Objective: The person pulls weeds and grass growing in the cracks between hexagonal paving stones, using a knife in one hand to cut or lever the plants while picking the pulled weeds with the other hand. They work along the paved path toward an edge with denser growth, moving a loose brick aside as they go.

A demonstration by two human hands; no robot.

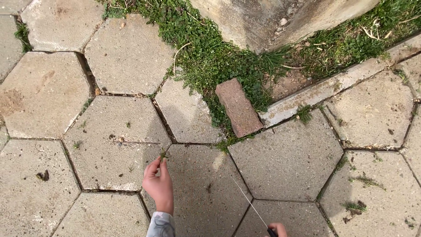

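Currently, a small green weed sprig [163, 154] sits in the joint between grey hexagonal concrete paving slabs [109, 145], at 7 o'clock from the frame centre. The left hand [158, 182] is pinched on this sprig with fingertips [164, 162] closed around its top; a pale patterned sleeve [161, 224] covers the wrist. At 5 o'clock, the right hand [277, 229] shows only partly at the lower frame edge, clenched on the dark handle of a thin metal rod [250, 202], which runs toward 11 o'clock over the slab. At 1 o'clock from the sprig, a reddish rectangular brick [238, 107] lies flat, partly on a patch of green ground cover [210, 57]. At 12 o'clock, a weathered concrete wall base [245, 17] rises. A grey concrete kerb strip [324, 90] runs toward 2 o'clock.
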